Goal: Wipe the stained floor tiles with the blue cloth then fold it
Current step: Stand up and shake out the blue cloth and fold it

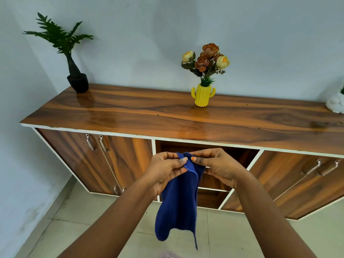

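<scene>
The blue cloth (177, 203) hangs in the air in front of me, doubled over lengthwise, its lower end dangling above the pale floor tiles (78, 218). My left hand (163, 170) pinches its top edge between thumb and fingers. My right hand (217, 166) pinches the same top edge from the other side, thumbs nearly touching. Both arms reach forward at about the height of the cabinet's open shelf.
A long wooden sideboard (167, 114) stands against the wall just ahead, with closed doors on both sides and an open middle compartment (232, 157). On it stand a black potted plant (77, 81), a yellow cactus vase of flowers (202, 95) and a white object (336, 104) at the right edge.
</scene>
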